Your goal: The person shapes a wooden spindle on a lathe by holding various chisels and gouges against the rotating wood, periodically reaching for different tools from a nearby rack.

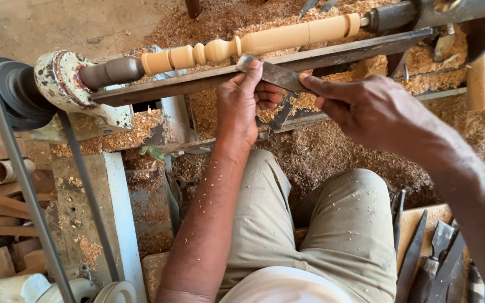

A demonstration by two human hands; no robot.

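A pale turned wooden spindle [265, 40] with beads and grooves sits between the lathe's ends, running from lower left to upper right. Below it lies a long flat metal tool rest [332, 56]. A flat steel chisel [273, 73] rests on that bar with its tip toward the spindle. My left hand [245, 104] presses the blade onto the rest with the thumb on top. My right hand [366, 109] grips the chisel's rear part, index finger stretched along it.
The lathe headstock [63, 81] with a black pulley and drive belt [18, 168] is at left. Sawdust and shavings [332, 151] cover the floor. Several spare chisels [430, 258] lie at lower right. Wood scraps [1, 224] pile at lower left.
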